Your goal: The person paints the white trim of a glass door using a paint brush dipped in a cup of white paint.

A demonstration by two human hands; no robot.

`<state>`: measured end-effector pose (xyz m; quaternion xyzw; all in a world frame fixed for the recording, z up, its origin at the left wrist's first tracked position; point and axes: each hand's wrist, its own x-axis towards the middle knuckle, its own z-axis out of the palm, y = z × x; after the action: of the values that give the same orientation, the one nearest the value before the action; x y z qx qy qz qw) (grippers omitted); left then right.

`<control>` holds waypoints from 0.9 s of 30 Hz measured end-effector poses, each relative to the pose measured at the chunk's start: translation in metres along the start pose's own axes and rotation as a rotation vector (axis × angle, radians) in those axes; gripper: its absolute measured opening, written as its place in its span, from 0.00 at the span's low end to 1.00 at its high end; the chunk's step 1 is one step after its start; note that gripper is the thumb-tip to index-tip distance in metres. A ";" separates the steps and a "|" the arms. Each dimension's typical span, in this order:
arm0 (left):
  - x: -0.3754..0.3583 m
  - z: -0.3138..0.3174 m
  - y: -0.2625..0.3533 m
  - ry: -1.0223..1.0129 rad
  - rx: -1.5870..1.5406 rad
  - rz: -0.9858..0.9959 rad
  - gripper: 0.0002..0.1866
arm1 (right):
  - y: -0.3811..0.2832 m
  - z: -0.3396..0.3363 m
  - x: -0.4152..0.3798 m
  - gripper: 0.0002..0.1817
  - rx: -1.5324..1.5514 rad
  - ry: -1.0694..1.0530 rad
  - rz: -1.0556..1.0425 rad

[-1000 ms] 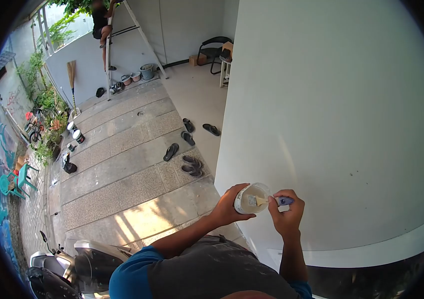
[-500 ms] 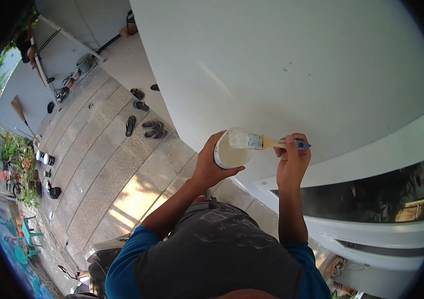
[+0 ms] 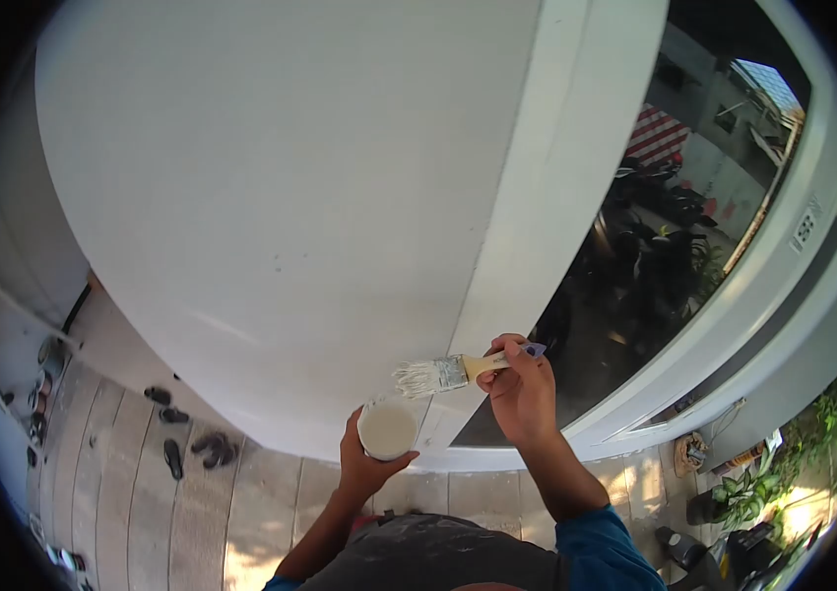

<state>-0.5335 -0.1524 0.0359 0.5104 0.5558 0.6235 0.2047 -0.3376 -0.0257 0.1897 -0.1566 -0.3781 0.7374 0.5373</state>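
Observation:
My left hand (image 3: 364,467) grips a tub of white paint (image 3: 388,430) by its side, its round opening facing up toward me. In my right hand (image 3: 522,396) is a paintbrush (image 3: 468,370), held by its pale wooden handle with a purple end. White paint coats the bristles, which point left, just above the tub's rim and in front of the white wall (image 3: 340,177). A few small dark marks show on the wall's surface.
Right of the wall panel, a dark window (image 3: 635,256) reflects motorbikes. Sandals (image 3: 214,450) lie on the tiled floor (image 3: 271,502) at the lower left. Potted plants (image 3: 748,492) and dark objects stand at the lower right.
My view has swung up and right, showing more wall and window. The paintbrush has come off the tub's opening and is now raised above its rim. Both hands keep their holds.

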 end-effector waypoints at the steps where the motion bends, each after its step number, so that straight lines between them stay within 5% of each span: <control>1: 0.000 0.007 -0.004 -0.024 -0.013 -0.018 0.53 | -0.014 0.004 0.001 0.12 -0.044 -0.009 -0.049; 9: 0.011 0.033 -0.006 -0.132 -0.124 -0.034 0.53 | -0.177 0.077 0.058 0.13 -0.132 -0.156 -0.386; 11: 0.013 0.032 -0.006 -0.130 -0.118 -0.016 0.54 | -0.227 0.110 0.080 0.14 -0.217 -0.186 -0.634; 13: 0.018 0.029 -0.009 -0.141 -0.074 -0.015 0.54 | -0.298 0.139 0.105 0.09 -0.362 -0.431 -0.819; 17: 0.028 0.020 -0.013 -0.125 -0.096 0.010 0.53 | -0.374 0.254 0.115 0.11 -0.892 -0.103 -1.718; 22: 0.037 0.010 -0.014 -0.058 -0.080 0.072 0.52 | -0.412 0.316 0.113 0.13 -1.574 -0.192 -1.796; 25: 0.040 0.007 -0.015 -0.058 -0.095 0.065 0.52 | -0.412 0.327 0.118 0.11 -1.765 -0.174 -1.956; 27: 0.040 0.005 -0.017 -0.056 -0.098 0.061 0.52 | -0.401 0.323 0.120 0.10 -1.778 -0.203 -1.873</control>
<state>-0.5500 -0.1116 0.0367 0.5339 0.5027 0.6413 0.2258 -0.3181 0.0121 0.7165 -0.0788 -0.7392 -0.4112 0.5275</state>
